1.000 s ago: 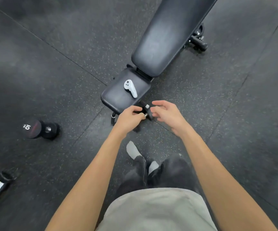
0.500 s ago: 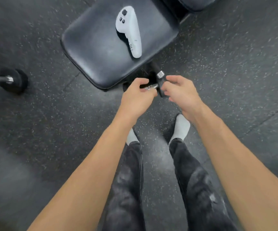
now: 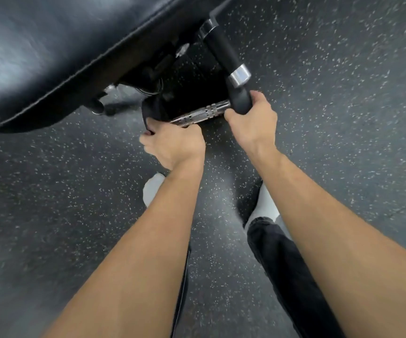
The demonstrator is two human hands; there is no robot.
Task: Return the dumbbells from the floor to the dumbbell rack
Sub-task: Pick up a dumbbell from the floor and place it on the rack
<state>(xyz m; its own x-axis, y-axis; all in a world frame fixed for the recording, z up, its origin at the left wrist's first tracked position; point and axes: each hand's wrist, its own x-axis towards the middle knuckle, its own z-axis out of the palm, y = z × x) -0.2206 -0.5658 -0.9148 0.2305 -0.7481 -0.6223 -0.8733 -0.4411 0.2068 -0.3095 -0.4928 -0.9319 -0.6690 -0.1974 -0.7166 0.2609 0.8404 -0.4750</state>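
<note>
Both hands gripped one dumbbell (image 3: 204, 112) low over the floor (image 3: 343, 118), beside the bench (image 3: 50, 57).

I saw my left hand (image 3: 175, 145) curled round one black head and my right hand (image 3: 250, 123) round the other; knurled steel handle between, speckled rubber flooring, glossy padded seat.

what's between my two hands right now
In the head view, the dumbbell's knurled metal handle spans the gap between the left hand and the right hand, each gripping a black end.
</note>
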